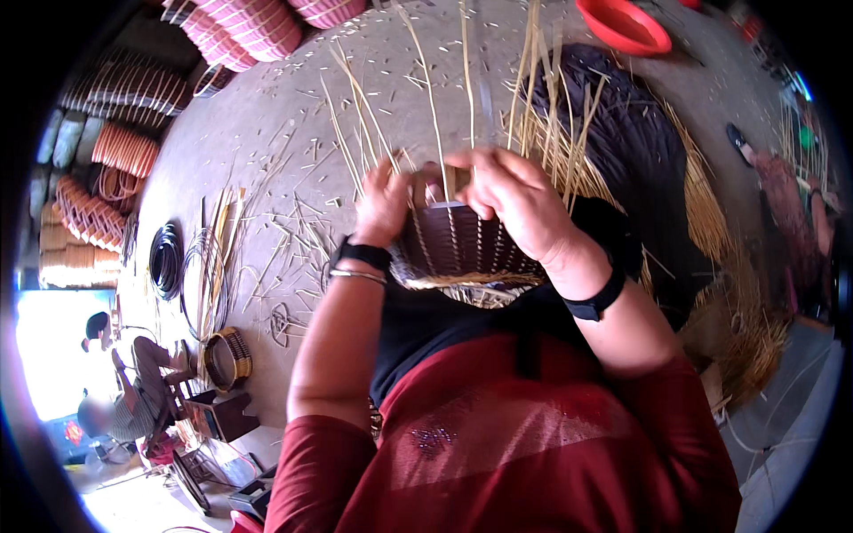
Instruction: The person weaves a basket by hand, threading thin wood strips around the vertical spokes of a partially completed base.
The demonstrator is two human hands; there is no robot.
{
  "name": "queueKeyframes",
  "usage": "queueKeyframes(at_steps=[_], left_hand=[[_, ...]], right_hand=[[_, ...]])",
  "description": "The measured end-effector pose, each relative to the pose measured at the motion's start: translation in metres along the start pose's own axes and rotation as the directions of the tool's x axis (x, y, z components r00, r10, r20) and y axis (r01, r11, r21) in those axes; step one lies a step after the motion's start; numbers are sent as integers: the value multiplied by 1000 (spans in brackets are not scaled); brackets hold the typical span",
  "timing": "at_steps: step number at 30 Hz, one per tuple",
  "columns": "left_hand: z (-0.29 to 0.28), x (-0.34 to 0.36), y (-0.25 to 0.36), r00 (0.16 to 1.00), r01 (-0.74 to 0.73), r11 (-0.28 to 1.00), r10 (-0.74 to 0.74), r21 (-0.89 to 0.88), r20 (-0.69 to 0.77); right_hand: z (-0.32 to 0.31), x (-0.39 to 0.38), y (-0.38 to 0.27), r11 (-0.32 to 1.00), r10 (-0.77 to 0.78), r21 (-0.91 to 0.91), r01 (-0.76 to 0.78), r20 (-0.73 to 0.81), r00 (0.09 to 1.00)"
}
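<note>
A half-woven basket of dark brown strands rests against my lap. Long pale stakes rise from its wall and fan out away from me. My left hand is closed over the left part of the basket's upper edge, beside a stake. My right hand bends its fingers over the right part of the same edge, with the thumb on the near side. Its fingertips reach close to a middle stake. Whatever strand lies between the fingers is too small to make out.
Loose cane offcuts litter the floor. To the right, bundled straw-coloured stakes lie partly under dark cloth. A red basin stands far off. Black coils and stacked baskets are at left; another person sits lower left.
</note>
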State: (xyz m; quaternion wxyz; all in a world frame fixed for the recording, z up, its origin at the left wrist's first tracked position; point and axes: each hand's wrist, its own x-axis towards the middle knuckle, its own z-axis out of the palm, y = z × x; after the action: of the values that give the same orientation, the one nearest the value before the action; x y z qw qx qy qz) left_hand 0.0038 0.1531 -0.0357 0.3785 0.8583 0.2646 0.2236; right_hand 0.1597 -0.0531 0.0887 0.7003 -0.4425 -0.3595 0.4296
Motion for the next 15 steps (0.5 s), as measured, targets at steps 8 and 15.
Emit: queueKeyframes(at_steps=[8,15], left_hand=[[15,-34,90,919,-193,799,350,570,-179],[65,-77,123,989,-83,826,138,557,-57]], right_hand=[[-63,-37,35,864,406,413,-288,-233,884],[-23,67,53,446,-151,-895,-5,-81,985]])
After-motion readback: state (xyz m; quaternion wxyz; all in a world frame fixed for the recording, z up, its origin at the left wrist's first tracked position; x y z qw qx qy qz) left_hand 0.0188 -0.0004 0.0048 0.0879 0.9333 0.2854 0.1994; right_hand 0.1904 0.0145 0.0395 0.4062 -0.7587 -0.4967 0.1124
